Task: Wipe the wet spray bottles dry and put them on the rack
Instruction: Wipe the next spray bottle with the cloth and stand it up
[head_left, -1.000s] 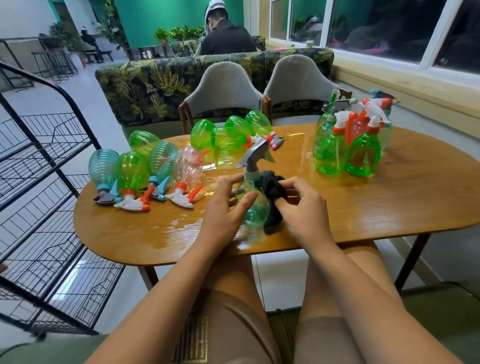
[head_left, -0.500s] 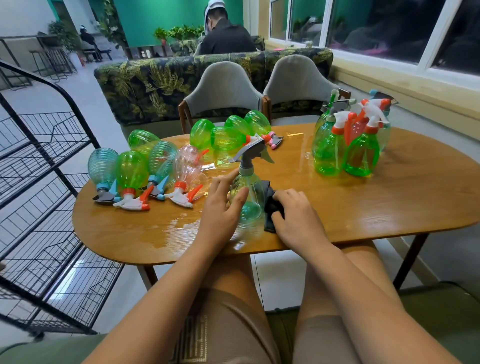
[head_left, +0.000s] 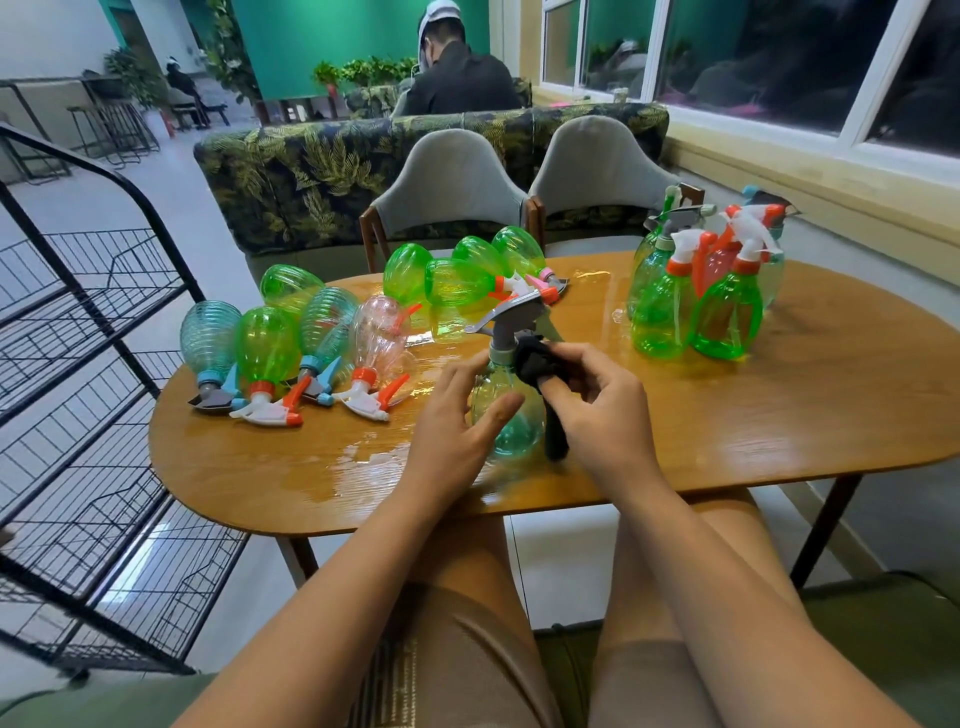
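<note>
One spray bottle, clear green with a grey trigger head, stands upright near your edge of the bench, between your two hands. Your left hand grips its body from the left, thumb across the front and fingers curled round the far side. Your right hand pinches a dark cloth and presses it against the bottle's neck, just under the trigger; a tail of the cloth hangs down beside the bottle to the bench top. A film of water shines on the wood to the left of your hands. Further left, a row of lying bottles rests on its sides with the trigger heads pointing towards you, and a second lying group sits behind the bottle you hold. At the right end of the bench a cluster of upright bottles stands close together. You have the black wire rack on your left, beside the bench. Two grey chairs face you from the far side.
</note>
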